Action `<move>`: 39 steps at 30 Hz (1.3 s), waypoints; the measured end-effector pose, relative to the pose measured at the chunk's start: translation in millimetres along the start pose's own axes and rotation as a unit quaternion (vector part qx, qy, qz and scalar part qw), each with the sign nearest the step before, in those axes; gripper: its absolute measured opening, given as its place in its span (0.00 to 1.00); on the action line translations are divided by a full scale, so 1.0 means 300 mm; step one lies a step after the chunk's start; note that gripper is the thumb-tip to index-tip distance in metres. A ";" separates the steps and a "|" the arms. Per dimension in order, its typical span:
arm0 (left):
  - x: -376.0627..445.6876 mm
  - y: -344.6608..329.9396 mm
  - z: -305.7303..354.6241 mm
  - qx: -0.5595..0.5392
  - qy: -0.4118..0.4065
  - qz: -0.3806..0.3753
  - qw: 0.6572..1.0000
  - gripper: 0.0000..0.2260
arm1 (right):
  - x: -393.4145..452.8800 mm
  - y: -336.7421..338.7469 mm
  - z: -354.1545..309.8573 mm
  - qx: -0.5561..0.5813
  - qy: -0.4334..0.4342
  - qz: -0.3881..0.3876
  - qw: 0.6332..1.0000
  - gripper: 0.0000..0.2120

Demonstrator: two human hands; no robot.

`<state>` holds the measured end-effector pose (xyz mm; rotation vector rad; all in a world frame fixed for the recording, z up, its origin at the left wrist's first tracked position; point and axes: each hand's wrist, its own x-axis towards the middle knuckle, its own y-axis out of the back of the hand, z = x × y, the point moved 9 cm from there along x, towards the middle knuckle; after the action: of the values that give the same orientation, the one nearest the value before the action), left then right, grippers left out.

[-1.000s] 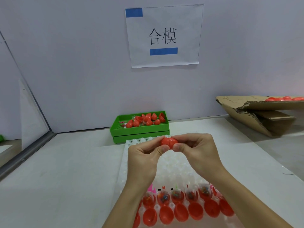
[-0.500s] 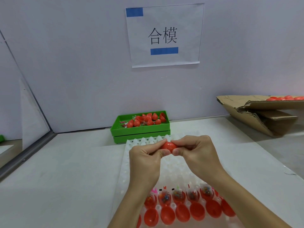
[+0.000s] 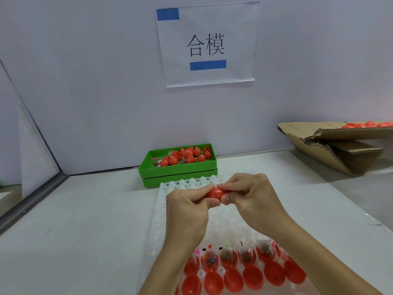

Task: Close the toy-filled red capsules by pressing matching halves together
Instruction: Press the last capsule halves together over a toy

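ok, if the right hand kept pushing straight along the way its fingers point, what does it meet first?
The right hand points leftward across the view, so it would first meet the small red plastic capsule it already pinches, then the left hand gripping the capsule's other end. Nothing else seems to lie in that line.

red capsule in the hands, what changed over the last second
Both hands, left and right, closed further round the small red plastic capsule, hiding more of it, and dipped slightly. Green plastic tray, white moulded tray and cardboard box stayed put.
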<state>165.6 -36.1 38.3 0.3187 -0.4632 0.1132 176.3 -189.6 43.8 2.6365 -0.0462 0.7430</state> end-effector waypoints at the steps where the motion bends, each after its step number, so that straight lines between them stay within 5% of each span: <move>1: 0.005 -0.001 -0.004 -0.011 0.009 -0.009 1.000 0.15 | 0.000 -0.002 -0.002 -0.005 0.000 -0.009 1.000 0.14; 10: 0.019 0.009 -0.050 -0.143 0.086 -0.057 0.984 0.12 | -0.015 -0.029 -0.021 -0.020 0.002 -0.052 0.998 0.15; 15: 0.018 0.006 -0.042 -0.104 0.074 -0.083 0.988 0.14 | -0.011 -0.005 0.002 0.042 -0.041 -0.021 0.998 0.18; 19: 0.010 -0.005 -0.022 -0.078 0.063 -0.155 0.983 0.19 | -0.009 -0.002 0.010 0.092 -0.063 -0.068 0.991 0.20; 27: -0.012 -0.042 -0.014 -0.060 0.048 -0.222 0.972 0.23 | -0.009 0.004 0.036 0.178 -0.102 -0.042 0.978 0.12; 39: 0.000 0.018 0.047 0.029 -0.093 -0.045 0.994 0.21 | -0.029 -0.048 0.050 0.217 -0.126 -0.028 0.968 0.05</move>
<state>158.9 -35.5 51.7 0.4092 -0.6295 0.0097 178.3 -182.8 22.5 3.1212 0.1355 0.4301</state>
